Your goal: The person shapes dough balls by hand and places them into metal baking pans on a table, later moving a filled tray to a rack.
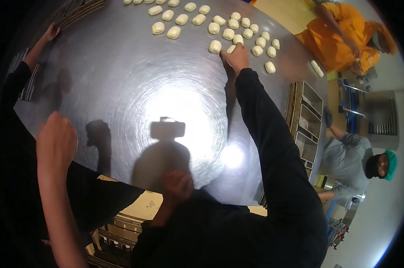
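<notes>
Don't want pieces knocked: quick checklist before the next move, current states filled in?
1. Right hand at the dough: ok, fingertips are among the pieces.
2. Grip firm: cannot tell, fingers partly hidden.
3. Left hand free: cannot tell, dark and blurred near the table's near edge.
4. Pieces evenly spaced: not ok, crowded around the right hand, looser elsewhere.
5. Co-worker's fist away from the right hand: ok, far left.
6. Right sleeve off the tins: cannot tell.

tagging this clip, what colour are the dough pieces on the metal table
Pale cream; the dough pieces show best in the head view.
</notes>
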The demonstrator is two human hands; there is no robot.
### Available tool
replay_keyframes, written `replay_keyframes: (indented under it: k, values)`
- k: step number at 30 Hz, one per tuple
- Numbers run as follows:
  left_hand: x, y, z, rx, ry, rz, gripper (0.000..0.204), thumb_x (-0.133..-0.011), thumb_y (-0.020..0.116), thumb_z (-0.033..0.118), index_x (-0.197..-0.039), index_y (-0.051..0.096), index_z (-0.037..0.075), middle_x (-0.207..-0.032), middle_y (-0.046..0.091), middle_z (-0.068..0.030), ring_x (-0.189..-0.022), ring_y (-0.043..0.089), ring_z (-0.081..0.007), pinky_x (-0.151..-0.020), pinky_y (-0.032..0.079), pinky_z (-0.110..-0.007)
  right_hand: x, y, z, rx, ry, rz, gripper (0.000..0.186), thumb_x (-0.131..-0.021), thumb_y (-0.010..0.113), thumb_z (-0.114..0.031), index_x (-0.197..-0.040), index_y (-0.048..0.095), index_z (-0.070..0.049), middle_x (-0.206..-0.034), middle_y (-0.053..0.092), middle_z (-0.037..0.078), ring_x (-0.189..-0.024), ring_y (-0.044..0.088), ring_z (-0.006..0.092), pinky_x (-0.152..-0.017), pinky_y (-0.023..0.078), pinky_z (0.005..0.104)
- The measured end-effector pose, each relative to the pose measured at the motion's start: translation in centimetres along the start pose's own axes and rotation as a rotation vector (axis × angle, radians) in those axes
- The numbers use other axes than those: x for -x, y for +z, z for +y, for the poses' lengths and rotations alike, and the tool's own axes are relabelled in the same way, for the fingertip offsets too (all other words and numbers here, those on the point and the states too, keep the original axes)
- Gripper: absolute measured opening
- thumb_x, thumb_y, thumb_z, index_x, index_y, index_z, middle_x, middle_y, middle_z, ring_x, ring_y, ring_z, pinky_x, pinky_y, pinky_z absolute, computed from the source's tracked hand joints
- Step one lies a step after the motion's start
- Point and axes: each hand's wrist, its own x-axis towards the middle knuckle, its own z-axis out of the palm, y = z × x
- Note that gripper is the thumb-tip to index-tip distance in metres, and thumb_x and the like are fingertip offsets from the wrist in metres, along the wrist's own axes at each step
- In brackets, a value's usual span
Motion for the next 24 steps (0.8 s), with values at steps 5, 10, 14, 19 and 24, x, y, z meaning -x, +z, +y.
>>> replay_keyframes:
  k: [5, 10, 14, 19, 24]
  values:
    - [0.0, -0.1, -0.1, 0.031, -0.009, 0.012, 0.018, -0.071, 0.069, 0.003, -0.088, 0.065, 0.009, -0.092, 0.064, -0.0054, -0.093, 0.061, -0.0255, -0.084, 0.045, -0.041, -1.0, -0.7, -0.3, -0.113, -0.05, -0.009, 0.054, -0.067, 0.078, -0.029, -0.105, 0.06, 0.005, -0.098, 0.063, 0.025, -0.094, 0.062, 0.0381, -0.084, 0.05, 0.0437]
    - [-0.2, -0.2, 0.3, 0.036, -0.041, 0.002, 0.018, -0.071, 0.068, 0.003, -0.088, 0.065, 0.009, -0.092, 0.064, -0.0057, -0.092, 0.061, -0.0246, -0.085, 0.045, -0.041, 0.7, -2.5, 0.4, -0.21, 0.022, 0.068, 0.049, -0.067, 0.077, -0.028, -0.102, 0.064, 0.004, -0.098, 0.066, 0.023, -0.095, 0.064, 0.0371, -0.083, 0.05, 0.0428]
    - [-1.7, -0.3, 1.2, 0.247, -0.217, 0.013, 0.016, -0.074, 0.067, 0.001, -0.089, 0.065, 0.007, -0.093, 0.064, -0.0084, -0.093, 0.062, -0.028, -0.083, 0.048, -0.04, 3.4, -5.5, 0.9, -0.25, 0.014, 0.003, 0.046, -0.069, 0.077, -0.029, -0.103, 0.066, 0.001, -0.1, 0.068, 0.02, -0.094, 0.066, 0.0346, -0.083, 0.051, 0.0401]
    - [-7.4, 1.2, 4.6, 0.683, -0.38, -0.033, 0.036, -0.084, 0.067, 0.001, -0.119, 0.059, 0.003, -0.112, 0.062, -0.0127, -0.102, 0.062, -0.023, -0.086, 0.05, -0.034, 15.0, -14.4, -2.3, -0.693, 0.072, -0.306, 0.029, -0.079, 0.075, -0.015, -0.104, 0.065, -0.002, -0.093, 0.067, 0.006, -0.08, 0.063, 0.0133, -0.072, 0.051, 0.0279]
    - [-8.7, 4.2, 8.8, 1.3, -0.463, -0.026, 0.057, -0.089, 0.067, 0.008, -0.14, 0.041, 0.002, -0.124, 0.055, -0.0114, -0.112, 0.057, -0.0155, -0.095, 0.048, -0.031, 27.5, -21.0, -6.0, -0.835, 0.102, -0.405, 0.029, -0.083, 0.074, -0.013, -0.106, 0.063, 0.0, -0.096, 0.066, 0.006, -0.08, 0.061, 0.0123, -0.071, 0.05, 0.0256]
